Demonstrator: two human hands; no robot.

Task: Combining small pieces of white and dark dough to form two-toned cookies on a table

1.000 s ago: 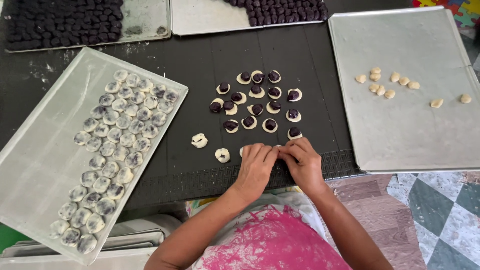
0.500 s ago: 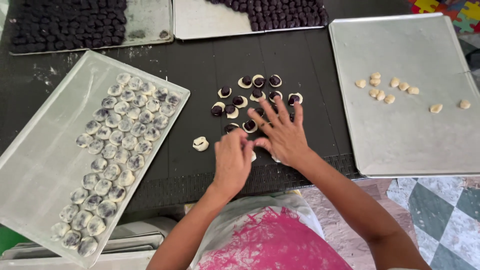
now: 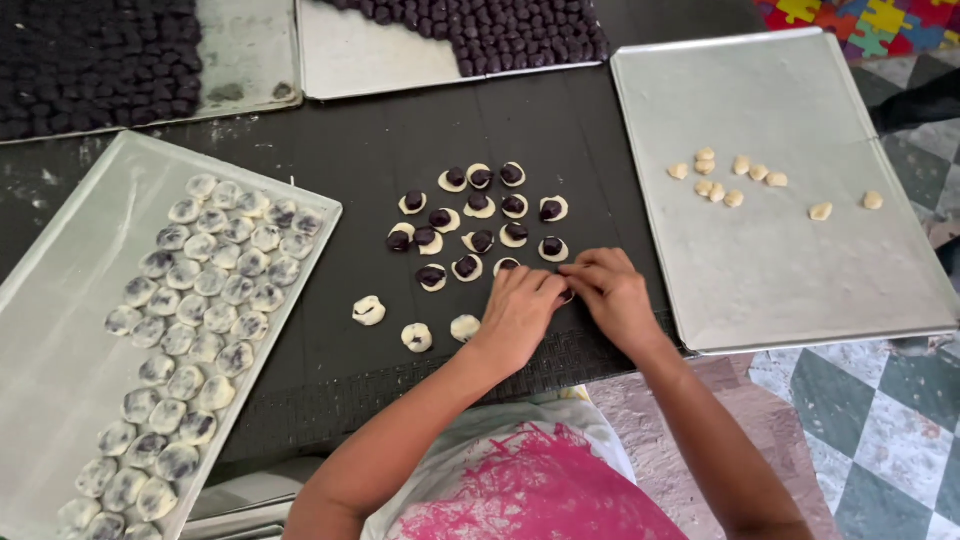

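Pinching together at the bench's near edge, left hand [image 3: 518, 310] and right hand [image 3: 612, 292] meet fingertip to fingertip over a small dough piece [image 3: 567, 295]; fingers curled narrow around it, the piece almost wholly hidden, so its exact shape cannot be told. Both hands rest on the black mat [image 3: 400, 130].

At 12 o'clock from the hands, touching close: cluster of pale dough discs with dark filling balls on top [image 3: 480, 215], open, not closed up. At 9 o'clock, near the left hand: three closed pale dough balls [image 3: 417, 337] lying loose on the mat.

Farther out at 9 o'clock: long metal tray [image 3: 60, 340], tilted diagonal, rows of closed, marbled dough balls [image 3: 200, 300] along its right side. At 2 o'clock: large metal tray [image 3: 780, 260] with a few small plain dough bits [image 3: 725, 180]. At 11 and 12 o'clock, far edge: two trays of dark filling balls [image 3: 90, 60].

Pink-and-white apron [image 3: 540, 490] at 6 o'clock.
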